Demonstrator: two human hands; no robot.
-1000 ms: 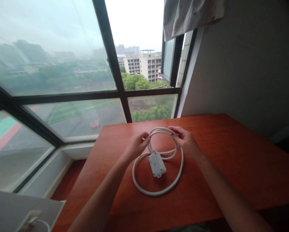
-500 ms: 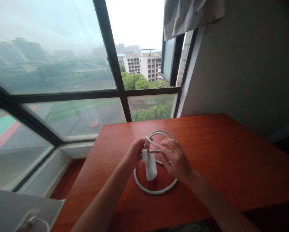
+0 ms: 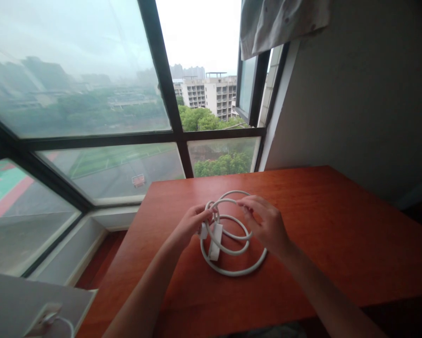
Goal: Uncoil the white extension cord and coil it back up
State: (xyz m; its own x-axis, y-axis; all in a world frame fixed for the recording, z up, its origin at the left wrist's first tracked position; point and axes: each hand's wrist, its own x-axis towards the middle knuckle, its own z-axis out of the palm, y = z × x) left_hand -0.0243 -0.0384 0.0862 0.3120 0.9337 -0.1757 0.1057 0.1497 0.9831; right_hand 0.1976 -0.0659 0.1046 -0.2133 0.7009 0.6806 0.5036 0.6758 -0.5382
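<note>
Moved since half a second ago: right hand (image 3: 267, 223) shifted a little outward and farther from the body, white box (image 3: 216, 241) turned to show a narrower side. Held between both grips, white cable (image 3: 234, 254) in several loops, the widest spreading below the grips toward the body, apparently on the table. Just below the left hand (image 3: 193, 223), the box, tilted, hard to tell whether hanging or resting. Under the left fingers, beside the box, a small white block (image 3: 203, 231), perhaps a plug.

Best, by judgement, to keep the left pinch firm where strands gather, follow the cable's natural curve with the right fingertips, and ease out twist; possible trouble from tugging: a kinked turn or a swinging box.

Left thumb and fingers together, clamped on gathered strands; right fingertips pinched on a loop's upper end. Forearms converging from near the body, wrists low, right fingers bent inward. Beneath both grips, reddish-brown table (image 3: 320, 234); beyond, dark window frame (image 3: 136, 140).
</note>
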